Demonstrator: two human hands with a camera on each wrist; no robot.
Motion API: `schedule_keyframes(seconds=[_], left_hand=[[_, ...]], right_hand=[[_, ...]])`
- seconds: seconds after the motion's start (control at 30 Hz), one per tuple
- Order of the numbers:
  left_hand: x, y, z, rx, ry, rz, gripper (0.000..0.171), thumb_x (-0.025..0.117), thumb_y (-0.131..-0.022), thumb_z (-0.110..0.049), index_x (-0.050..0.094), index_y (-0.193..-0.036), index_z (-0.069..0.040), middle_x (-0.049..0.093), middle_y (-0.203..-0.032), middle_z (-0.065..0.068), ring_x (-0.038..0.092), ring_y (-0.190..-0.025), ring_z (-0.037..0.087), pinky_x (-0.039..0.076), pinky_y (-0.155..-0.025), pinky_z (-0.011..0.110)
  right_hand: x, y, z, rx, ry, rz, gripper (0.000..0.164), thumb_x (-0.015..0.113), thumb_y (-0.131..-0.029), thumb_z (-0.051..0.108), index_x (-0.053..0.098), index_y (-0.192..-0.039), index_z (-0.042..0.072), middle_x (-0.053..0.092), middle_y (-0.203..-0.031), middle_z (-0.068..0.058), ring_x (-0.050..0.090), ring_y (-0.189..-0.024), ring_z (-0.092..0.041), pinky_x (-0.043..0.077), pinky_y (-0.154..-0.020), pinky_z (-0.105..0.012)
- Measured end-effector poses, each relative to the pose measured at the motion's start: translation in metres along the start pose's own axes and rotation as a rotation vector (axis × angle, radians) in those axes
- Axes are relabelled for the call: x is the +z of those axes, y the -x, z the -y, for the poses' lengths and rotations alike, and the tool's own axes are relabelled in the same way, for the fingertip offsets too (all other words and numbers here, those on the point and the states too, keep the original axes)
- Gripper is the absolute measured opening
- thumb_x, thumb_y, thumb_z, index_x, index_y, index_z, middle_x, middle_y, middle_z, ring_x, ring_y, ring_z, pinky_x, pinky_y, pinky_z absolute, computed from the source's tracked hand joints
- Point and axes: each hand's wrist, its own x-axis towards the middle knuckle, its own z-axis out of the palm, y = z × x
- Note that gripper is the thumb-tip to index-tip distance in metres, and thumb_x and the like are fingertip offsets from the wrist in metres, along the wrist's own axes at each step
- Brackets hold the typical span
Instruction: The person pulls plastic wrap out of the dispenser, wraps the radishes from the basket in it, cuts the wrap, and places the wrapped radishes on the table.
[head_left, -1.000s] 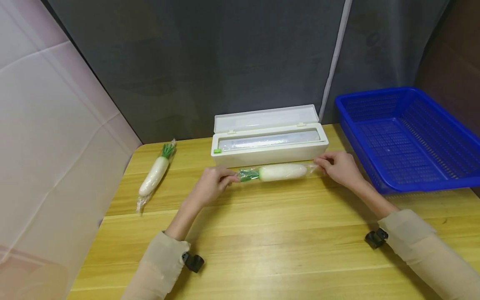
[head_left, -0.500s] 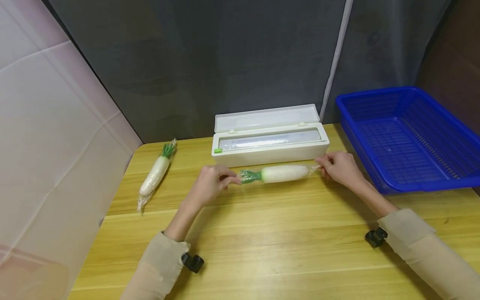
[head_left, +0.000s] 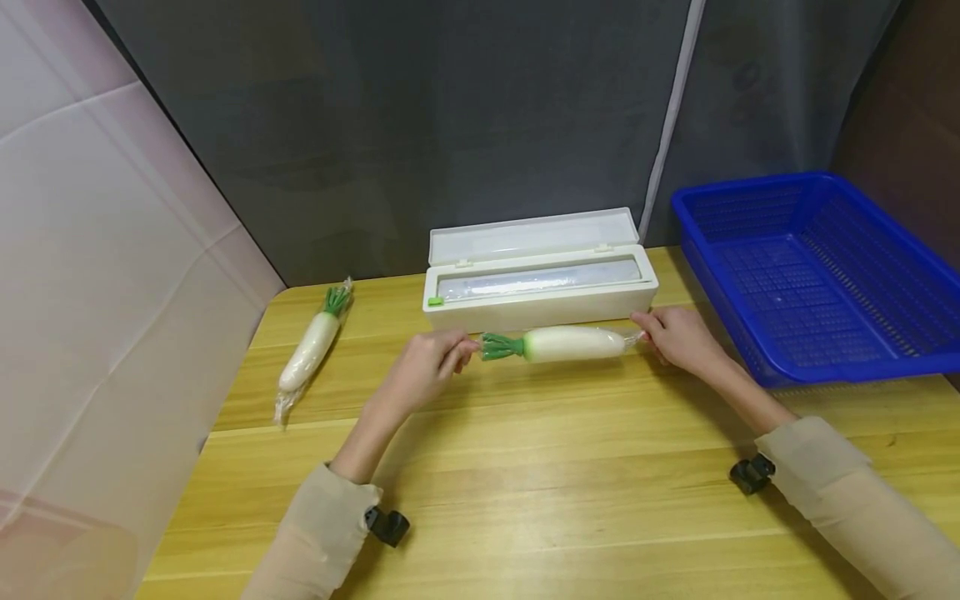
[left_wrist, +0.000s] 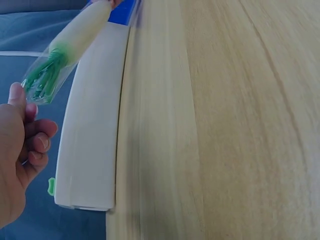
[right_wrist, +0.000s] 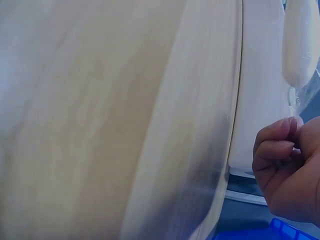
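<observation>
Between both hands a white radish (head_left: pixel 576 343) with green tops is held level, wrapped in clear plastic film. My left hand (head_left: pixel 427 367) pinches the film beyond the green leaves (left_wrist: pixel 47 77). The twisted film (right_wrist: pixel 296 100) at the root end is pinched by my right hand (head_left: pixel 681 337). Just behind the radish stands a white film dispenser box (head_left: pixel 540 312), its lid (head_left: pixel 532 237) raised and a sheet of film showing inside. A second wrapped radish (head_left: pixel 311 352) lies on the table to the left.
A blue plastic basket (head_left: pixel 720 312) stands on the right of the wooden table (head_left: pixel 570 500). A grey panel (head_left: pixel 390 142) rises along the back edge, and a pale sheet (head_left: pixel 112 275) hangs on the left.
The held radish has turned slightly in the hands, and its leaf end has come up a little with the left hand. The right hand has barely moved.
</observation>
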Motion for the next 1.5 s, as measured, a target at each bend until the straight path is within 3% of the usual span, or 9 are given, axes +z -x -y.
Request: schedule_keyframes(seconds=[0.2, 0.4, 0.57, 0.73, 0.9, 1.07, 1.2, 1.4, 1.5], left_hand=[[0.001, -0.001, -0.001, 0.003, 0.039, -0.023, 0.031, 0.056, -0.104, -0.011, 0.056, -0.074, -0.012, 0.055, -0.064, -0.002, 0.042, -0.053, 0.007, 0.040, -0.050, 0.026], [0.002, -0.002, -0.001, -0.023, 0.238, -0.048, 0.018, 0.057, -0.102, -0.003, 0.067, -0.087, -0.003, 0.069, -0.075, 0.007, 0.065, -0.065, 0.022, 0.054, -0.056, 0.030], [0.002, -0.001, -0.002, -0.059, 0.378, -0.069, 0.010, 0.057, -0.101, 0.000, 0.064, -0.094, 0.003, 0.072, -0.096, 0.017, 0.071, -0.081, 0.029, 0.059, -0.073, 0.042], [0.005, -0.002, -0.008, -0.105, 0.744, -0.029, 0.015, 0.047, -0.106, -0.001, 0.054, -0.099, 0.010, 0.061, -0.125, 0.028, 0.067, -0.106, 0.031, 0.057, -0.087, 0.044], [0.009, -0.005, -0.018, -0.126, 1.056, -0.022, 0.020, 0.040, -0.109, -0.007, 0.044, -0.102, 0.011, 0.056, -0.124, 0.024, 0.061, -0.118, 0.029, 0.053, -0.093, 0.051], [0.010, -0.010, -0.028, -0.145, 1.126, -0.082, 0.017, 0.040, -0.110, -0.008, 0.044, -0.102, 0.007, 0.057, -0.122, 0.018, 0.064, -0.115, 0.025, 0.051, -0.094, 0.053], [0.008, -0.012, -0.034, -0.173, 1.163, -0.125, 0.014, 0.040, -0.109, -0.007, 0.046, -0.101, 0.003, 0.059, -0.119, 0.015, 0.064, -0.113, 0.023, 0.051, -0.095, 0.052], [0.011, -0.016, -0.042, -0.195, 1.194, -0.167, 0.013, 0.039, -0.109, -0.007, 0.048, -0.100, -0.003, 0.061, -0.117, 0.013, 0.065, -0.111, 0.024, 0.052, -0.095, 0.049], [0.012, -0.019, -0.045, -0.190, 1.191, -0.184, 0.013, 0.039, -0.109, -0.007, 0.048, -0.101, -0.003, 0.061, -0.116, 0.012, 0.066, -0.110, 0.023, 0.053, -0.094, 0.049]], right_hand=[[0.001, 0.000, 0.001, 0.035, -0.117, 0.020, 0.043, 0.053, -0.107, 0.029, 0.060, -0.075, 0.002, 0.058, -0.056, 0.000, 0.054, -0.046, -0.016, 0.043, -0.045, -0.027], [0.002, -0.001, 0.004, 0.012, -0.232, 0.046, 0.022, 0.058, -0.103, 0.011, 0.065, -0.094, -0.008, 0.065, -0.067, -0.005, 0.061, -0.053, -0.013, 0.052, -0.049, -0.026], [0.003, -0.001, 0.001, -0.047, -0.270, 0.101, 0.017, 0.058, -0.102, 0.003, 0.066, -0.102, -0.012, 0.065, -0.071, -0.007, 0.061, -0.061, -0.012, 0.054, -0.054, -0.024], [0.004, 0.000, 0.000, -0.096, -0.209, 0.151, 0.018, 0.059, -0.102, 0.007, 0.070, -0.099, -0.007, 0.066, -0.074, -0.006, 0.061, -0.065, -0.014, 0.053, -0.056, -0.024], [0.007, 0.001, 0.000, -0.115, -0.214, 0.226, 0.017, 0.058, -0.103, 0.008, 0.070, -0.099, -0.005, 0.065, -0.076, -0.006, 0.061, -0.068, -0.016, 0.053, -0.058, -0.026], [0.008, 0.004, 0.000, -0.158, -0.195, 0.265, 0.020, 0.057, -0.104, 0.012, 0.071, -0.104, -0.003, 0.065, -0.079, -0.005, 0.059, -0.068, -0.016, 0.051, -0.059, -0.027], [0.008, 0.005, 0.000, -0.231, -0.155, 0.252, 0.025, 0.056, -0.105, 0.020, 0.074, -0.116, 0.005, 0.073, -0.099, -0.004, 0.062, -0.079, -0.014, 0.050, -0.069, -0.027], [0.010, 0.009, 0.009, -0.284, -0.333, 0.355, 0.033, 0.055, -0.106, 0.023, 0.066, -0.128, 0.001, 0.069, -0.099, -0.008, 0.057, -0.067, -0.014, 0.048, -0.056, -0.029], [0.011, 0.012, 0.014, -0.303, -0.418, 0.410, 0.031, 0.059, -0.104, 0.018, 0.064, -0.126, -0.004, 0.068, -0.096, -0.009, 0.060, -0.075, -0.014, 0.050, -0.061, -0.029]])
